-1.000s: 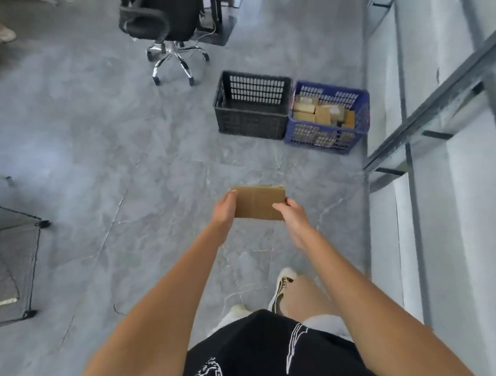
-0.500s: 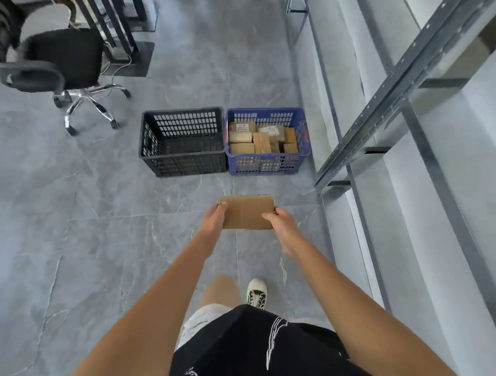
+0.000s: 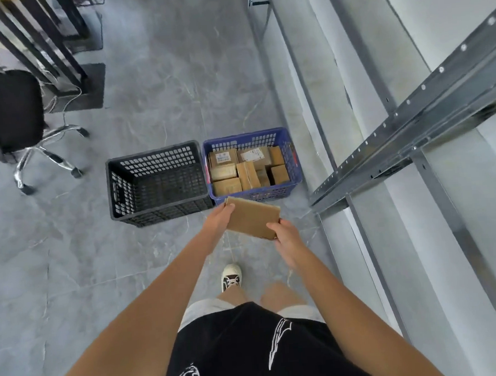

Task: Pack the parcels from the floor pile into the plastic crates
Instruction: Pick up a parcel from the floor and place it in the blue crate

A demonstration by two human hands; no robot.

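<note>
Just short of the blue crate (image 3: 296, 167), both hands — left hand (image 3: 218, 220), right hand (image 3: 284, 233) — pinch the flat cardboard parcel (image 3: 253, 218) by opposite edges, keeping it level for lowering; the black crate (image 3: 113, 193) sits beside.

Floor (image 3: 153, 77): grey stone-look tiles with pale veining, showing a smooth, low-sheen finish. Black crate (image 3: 156, 184): moulded plastic with perforated lattice walls, appearing matt. Blue crate (image 3: 292, 156): the same lattice plastic, giving a slight sheen. Parcels (image 3: 248, 170) lying inside it: brown corrugated cardboard, matt, two carrying white paper labels. Held parcel (image 3: 253, 218): plain brown cardboard, matt and smooth-faced. Shelving rack (image 3: 411, 125): grey painted metal with punched holes, looking satin. Office chair (image 3: 7, 112): black cloth seat, matt; its star base is showing polished chrome. Shorts (image 3: 250, 347): black cloth with white print. Shoe (image 3: 231, 276): white with black pattern, material unclear.
</note>
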